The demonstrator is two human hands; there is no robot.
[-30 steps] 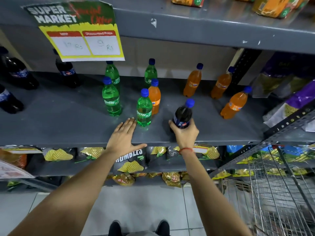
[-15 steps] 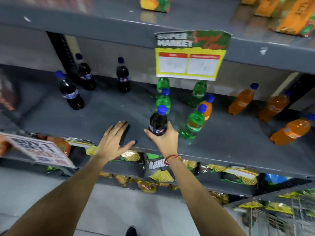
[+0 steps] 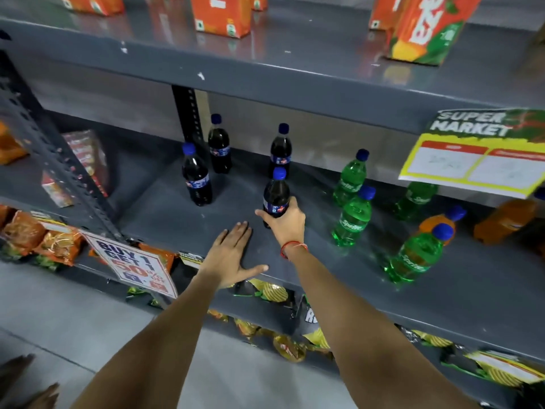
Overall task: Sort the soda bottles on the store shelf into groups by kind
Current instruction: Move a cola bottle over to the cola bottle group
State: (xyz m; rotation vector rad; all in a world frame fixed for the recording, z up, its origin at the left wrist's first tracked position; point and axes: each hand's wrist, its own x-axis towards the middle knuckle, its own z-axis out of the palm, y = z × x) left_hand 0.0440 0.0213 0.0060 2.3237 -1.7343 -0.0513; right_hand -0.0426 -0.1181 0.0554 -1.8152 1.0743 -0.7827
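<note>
Right hand (image 3: 287, 221) grips the lower body of a dark cola bottle (image 3: 275, 197), fingers wrapped around its label; the bottle stands upright with its blue cap uppermost, its base at or just above the grey middle shelf (image 3: 182, 228) (contact cannot be told, as the hand hides the base). A red thread band (image 3: 292, 247) circles the right wrist. Left hand (image 3: 231, 255) lies flat and open on the shelf near its front edge, palm down, fingers extended, thumb spread toward the right; it grasps nothing.

Three further dark cola bottles stand upright behind and to the left of the held one: left cola bottle (image 3: 196, 178), rear cola bottle (image 3: 219, 147) beside the black upright post (image 3: 188, 113), and middle cola bottle (image 3: 280, 149) directly behind the held bottle.

Green soda bottles occupy the shelf to the right: rear green bottle (image 3: 351, 180), centre green bottle (image 3: 352, 216), front green bottle (image 3: 417, 253) and a fourth green bottle (image 3: 415, 199), partly hidden under the hanging price sign (image 3: 474, 154). Orange soda bottles (image 3: 441, 221) sit farther right. Orange juice cartons (image 3: 219, 14) rest on the top shelf.
</note>
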